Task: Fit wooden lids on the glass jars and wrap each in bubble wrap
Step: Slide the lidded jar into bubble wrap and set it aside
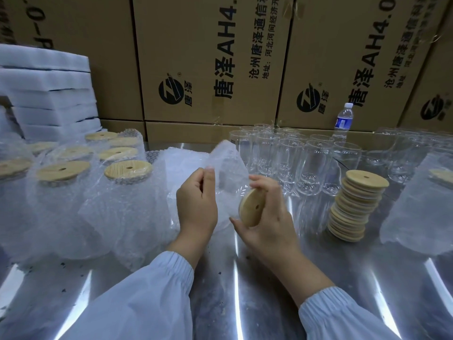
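Pale-blue sleeves [152, 298] reach over the shiny steel table [245, 303] to frame centre, where the right hand [269, 217] grips a lidded glass jar [251, 207] lying sideways, the left hand [196, 202] pinches a clear bubble-wrap sheet [228, 163] against it, and bare glass jars [301, 158] stand behind.

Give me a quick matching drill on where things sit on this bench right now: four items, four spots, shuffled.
Items:
1. stack of round wooden lids
2. clear plastic water bottle with blue label
3. pile of white foam sheets
4. single round wooden lid on a jar lying sideways

Places:
A. far left, against the cardboard boxes
B. at the right hand
C. right of the hands, in front of the empty clear glass jars
D. behind the empty jars, by the boxes

Pairs: 1-C, 2-D, 3-A, 4-B
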